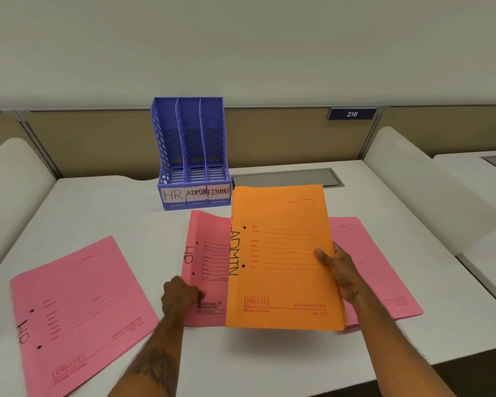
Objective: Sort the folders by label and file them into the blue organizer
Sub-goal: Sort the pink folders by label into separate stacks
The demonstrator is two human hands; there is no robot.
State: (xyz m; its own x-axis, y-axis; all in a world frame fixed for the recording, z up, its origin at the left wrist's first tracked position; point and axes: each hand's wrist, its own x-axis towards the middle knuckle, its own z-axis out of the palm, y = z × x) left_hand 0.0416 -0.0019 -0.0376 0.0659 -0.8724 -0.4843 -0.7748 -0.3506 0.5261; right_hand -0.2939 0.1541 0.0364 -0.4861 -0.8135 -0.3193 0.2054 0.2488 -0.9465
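Right hand (337,270) pinches the orange ADMIN folder (284,259) by its right edge, lifted off the desk (155,224); left hand (181,295) is closed on the bottom edge of the centre pink HR folder (205,262). Blue organizer (192,156) at the desk's back, all three slots (HR, ADMIN, FINANCE) look empty, so nothing filed yet. Another pink HR folder (78,305) lies far left, one more pink folder (367,262) under the orange, label hidden. Path to the slots looks clear.
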